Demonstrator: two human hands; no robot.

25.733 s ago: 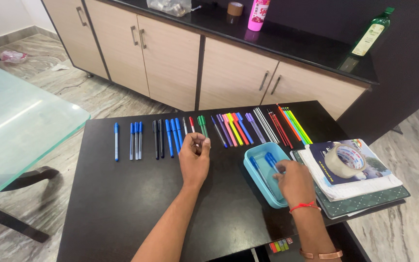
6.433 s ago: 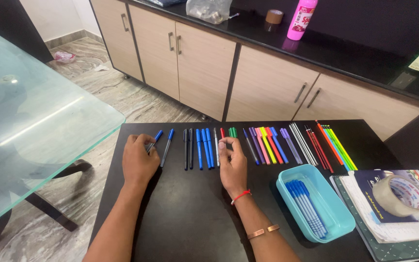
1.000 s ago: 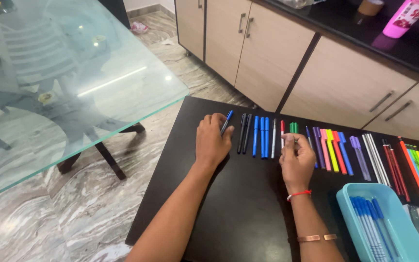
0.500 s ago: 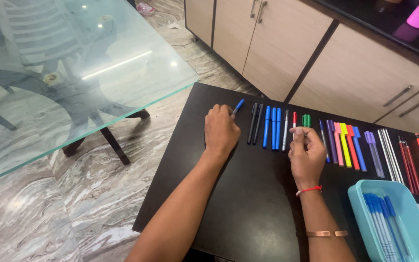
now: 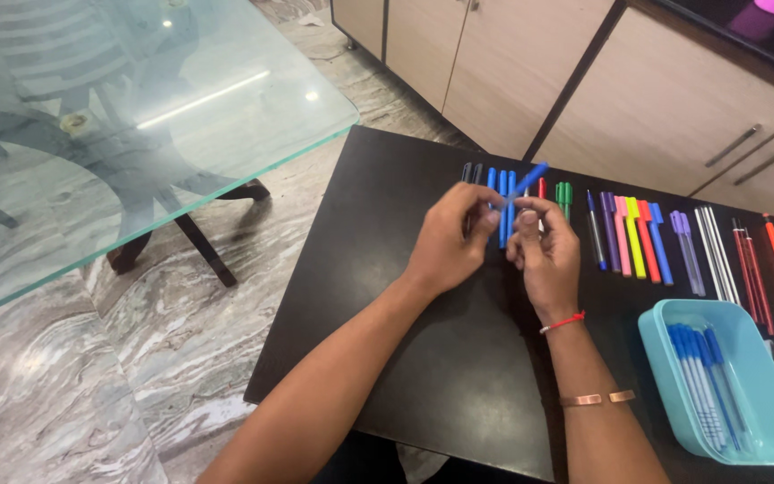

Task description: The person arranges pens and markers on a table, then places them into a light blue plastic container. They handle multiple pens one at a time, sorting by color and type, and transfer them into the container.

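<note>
My left hand (image 5: 448, 244) and my right hand (image 5: 544, 251) meet above the black table (image 5: 378, 305). Between their fingertips they pinch a blue pen (image 5: 528, 177), which is tilted with its capped end up and to the right. Just behind the hands lies a row of pens: black ones (image 5: 471, 170), blue ones (image 5: 501, 184), a red one (image 5: 542, 186) and green ones (image 5: 564, 194). The hands hide the near ends of these pens.
Coloured markers (image 5: 635, 235) and thin pencils (image 5: 714, 242) continue the row to the right. A teal tray (image 5: 654, 333) at the right holds several blue pens (image 5: 700, 385). A glass table (image 5: 136, 116) stands at the left, with beige cabinets (image 5: 674, 116) behind.
My left hand has lifted the blue pen from the row's left end and carried it right to meet my right hand. That hand has risen off the table.
</note>
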